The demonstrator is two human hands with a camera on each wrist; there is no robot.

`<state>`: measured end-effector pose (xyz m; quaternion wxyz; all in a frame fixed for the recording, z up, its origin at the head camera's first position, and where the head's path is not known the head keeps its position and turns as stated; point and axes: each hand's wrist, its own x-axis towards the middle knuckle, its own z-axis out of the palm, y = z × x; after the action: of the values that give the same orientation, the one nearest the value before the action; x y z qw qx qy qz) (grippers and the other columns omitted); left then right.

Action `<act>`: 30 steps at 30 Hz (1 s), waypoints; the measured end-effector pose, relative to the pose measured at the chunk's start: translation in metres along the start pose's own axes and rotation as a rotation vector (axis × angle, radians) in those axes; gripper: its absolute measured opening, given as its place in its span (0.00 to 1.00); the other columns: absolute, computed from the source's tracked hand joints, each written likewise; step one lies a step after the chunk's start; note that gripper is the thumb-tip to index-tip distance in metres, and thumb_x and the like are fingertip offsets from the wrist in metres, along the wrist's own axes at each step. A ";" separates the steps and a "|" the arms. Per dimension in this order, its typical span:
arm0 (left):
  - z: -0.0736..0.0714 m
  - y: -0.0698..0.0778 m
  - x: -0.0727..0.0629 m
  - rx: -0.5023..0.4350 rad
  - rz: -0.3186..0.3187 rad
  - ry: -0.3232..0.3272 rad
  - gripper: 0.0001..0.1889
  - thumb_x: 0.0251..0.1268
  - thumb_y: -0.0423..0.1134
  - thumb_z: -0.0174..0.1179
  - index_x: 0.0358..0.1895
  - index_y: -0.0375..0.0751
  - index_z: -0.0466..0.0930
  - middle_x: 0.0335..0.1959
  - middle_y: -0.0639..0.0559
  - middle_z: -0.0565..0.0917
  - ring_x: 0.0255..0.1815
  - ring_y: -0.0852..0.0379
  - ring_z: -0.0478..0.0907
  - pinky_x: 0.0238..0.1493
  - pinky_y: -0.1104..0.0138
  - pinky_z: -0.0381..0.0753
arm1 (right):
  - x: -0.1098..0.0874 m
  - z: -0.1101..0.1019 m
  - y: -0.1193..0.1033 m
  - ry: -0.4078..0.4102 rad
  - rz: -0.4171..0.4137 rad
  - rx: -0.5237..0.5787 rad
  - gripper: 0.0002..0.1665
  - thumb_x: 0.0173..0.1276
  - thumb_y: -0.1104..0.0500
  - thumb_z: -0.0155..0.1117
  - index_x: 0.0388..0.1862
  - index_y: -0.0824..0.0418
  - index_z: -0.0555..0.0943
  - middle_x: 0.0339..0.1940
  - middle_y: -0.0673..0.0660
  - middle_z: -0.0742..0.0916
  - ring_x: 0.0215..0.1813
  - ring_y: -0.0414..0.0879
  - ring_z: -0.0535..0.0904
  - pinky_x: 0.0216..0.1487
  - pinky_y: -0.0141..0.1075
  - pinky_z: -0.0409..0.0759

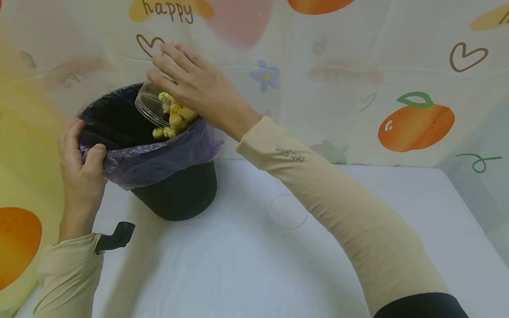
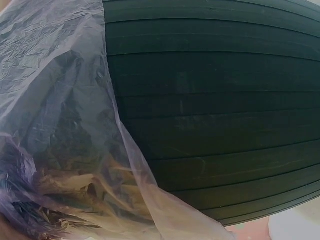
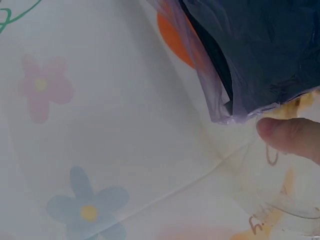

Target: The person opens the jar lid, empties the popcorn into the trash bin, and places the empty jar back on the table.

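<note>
A dark trash bin (image 1: 178,194), lined with a purple plastic bag (image 1: 159,161), is tilted with its mouth toward the left. My left hand (image 1: 81,163) grips its rim at the left, thumb outside over the folded bag. Above the far right rim, my right hand (image 1: 201,87) holds a clear round jar (image 1: 147,104) tipped over the mouth. Yellow popcorn (image 1: 178,116) lies at the jar's opening, above the bag. In the left wrist view, the ribbed bin wall (image 2: 215,110) fills most of the frame. The right wrist view shows my right thumb (image 3: 290,136) against the jar.
Beneath the bin lies a white table (image 1: 225,256), with a faint ring shape (image 1: 288,211) on its surface. A printed cloth backdrop (image 1: 341,82) rises right behind the bin. A black strap (image 1: 116,236) sticks out from my left cuff.
</note>
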<state>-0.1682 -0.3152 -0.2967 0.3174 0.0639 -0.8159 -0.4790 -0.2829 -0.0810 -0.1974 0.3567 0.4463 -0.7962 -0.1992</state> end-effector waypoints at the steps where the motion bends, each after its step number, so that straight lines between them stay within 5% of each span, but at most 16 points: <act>1: 0.000 0.000 0.000 -0.006 0.003 0.004 0.32 0.69 0.39 0.43 0.77 0.44 0.57 0.79 0.53 0.55 0.80 0.57 0.50 0.81 0.66 0.42 | 0.000 0.000 0.000 -0.003 -0.004 -0.005 0.38 0.73 0.66 0.54 0.79 0.52 0.55 0.79 0.56 0.64 0.82 0.54 0.53 0.83 0.43 0.47; 20: 0.001 0.002 0.002 -0.008 -0.009 0.009 0.31 0.69 0.39 0.41 0.77 0.45 0.57 0.79 0.53 0.56 0.80 0.58 0.50 0.81 0.66 0.42 | -0.008 -0.001 0.002 0.063 0.051 0.020 0.31 0.78 0.66 0.44 0.78 0.53 0.58 0.79 0.57 0.65 0.81 0.54 0.55 0.83 0.42 0.46; 30: 0.002 -0.001 0.003 -0.013 -0.007 0.003 0.31 0.69 0.39 0.42 0.77 0.45 0.57 0.79 0.53 0.56 0.79 0.58 0.50 0.81 0.67 0.42 | -0.019 -0.004 0.013 -0.083 0.158 0.183 0.44 0.68 0.64 0.57 0.80 0.62 0.51 0.80 0.62 0.60 0.82 0.55 0.51 0.83 0.42 0.43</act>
<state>-0.1722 -0.3156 -0.2963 0.3175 0.0654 -0.8119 -0.4854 -0.2805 -0.0583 -0.1938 0.2959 0.4040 -0.8579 -0.1154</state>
